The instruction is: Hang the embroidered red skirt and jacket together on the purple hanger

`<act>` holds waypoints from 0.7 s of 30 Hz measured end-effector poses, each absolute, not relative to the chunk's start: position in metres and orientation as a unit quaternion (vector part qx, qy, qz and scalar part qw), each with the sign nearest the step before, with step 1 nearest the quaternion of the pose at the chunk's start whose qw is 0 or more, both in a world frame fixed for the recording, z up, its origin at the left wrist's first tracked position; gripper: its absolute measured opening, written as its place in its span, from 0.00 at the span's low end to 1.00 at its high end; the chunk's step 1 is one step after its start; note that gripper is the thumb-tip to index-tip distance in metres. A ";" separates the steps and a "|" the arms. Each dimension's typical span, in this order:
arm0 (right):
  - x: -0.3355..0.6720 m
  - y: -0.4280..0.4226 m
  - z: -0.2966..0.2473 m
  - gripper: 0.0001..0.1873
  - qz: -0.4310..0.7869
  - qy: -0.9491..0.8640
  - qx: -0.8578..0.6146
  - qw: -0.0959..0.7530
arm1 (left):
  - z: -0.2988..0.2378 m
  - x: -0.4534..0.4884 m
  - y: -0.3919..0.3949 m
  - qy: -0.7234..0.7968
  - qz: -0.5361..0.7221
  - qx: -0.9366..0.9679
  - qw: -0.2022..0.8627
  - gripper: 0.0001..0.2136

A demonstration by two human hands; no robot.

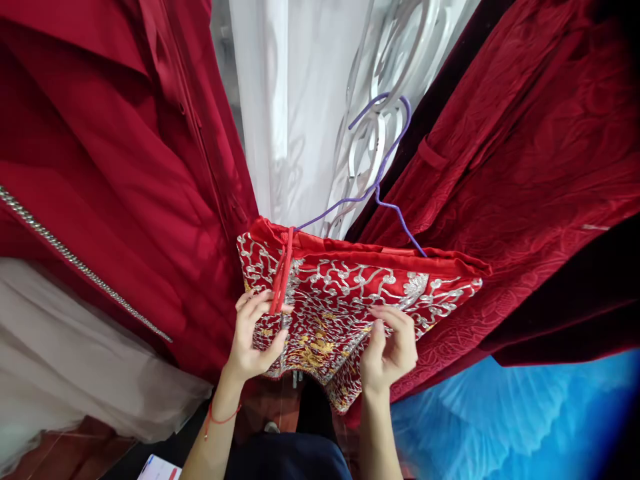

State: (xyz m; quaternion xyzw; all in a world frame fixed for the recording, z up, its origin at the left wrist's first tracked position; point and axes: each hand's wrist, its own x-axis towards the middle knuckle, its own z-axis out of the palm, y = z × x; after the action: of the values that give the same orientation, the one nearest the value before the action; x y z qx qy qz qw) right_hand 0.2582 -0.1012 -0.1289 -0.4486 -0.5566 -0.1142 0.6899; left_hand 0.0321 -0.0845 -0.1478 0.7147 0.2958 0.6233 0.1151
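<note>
Silver-embroidered red garment (350, 275) on purple wire hanger (377, 185) — our left grip (253, 341) spread at red cloth ties (283, 277) — our right grip's (390, 353) hold unclear.

from my head, one camera looks forward and down at the embroidered red garment (325, 327), close above it.

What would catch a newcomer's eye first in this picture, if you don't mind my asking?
Probably the garment at the centre, red with silver and gold embroidery, with a purple hanger rising from its top edge. Next might come the left hand at its red ties and the right hand before its front, then the bright blue fabric at lower right.
</note>
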 end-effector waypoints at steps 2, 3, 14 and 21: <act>0.246 -0.100 -0.126 0.07 -0.075 -0.582 -0.444 0.677 | -0.157 0.030 -0.093 0.281 0.652 0.678 0.190 0.35; 0.239 -0.099 -0.124 0.07 -0.060 -0.594 -0.440 0.671 | -0.161 0.029 -0.098 0.276 0.662 0.660 0.222 0.35; 0.168 -0.084 -0.123 0.15 0.331 -0.586 -0.403 0.620 | -0.175 0.000 -0.115 0.385 0.551 0.707 0.220 0.14; 0.150 -0.071 -0.118 0.14 0.434 -0.551 -0.356 0.618 | -0.168 -0.002 -0.128 0.410 0.491 0.727 0.249 0.16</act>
State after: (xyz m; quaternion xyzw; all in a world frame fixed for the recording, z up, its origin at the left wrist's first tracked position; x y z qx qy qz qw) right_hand 0.1500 -0.0714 -0.1176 -0.3558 -0.5510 0.4341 0.6175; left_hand -0.0023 -0.1278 -0.1676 0.7269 0.4102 0.4914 0.2488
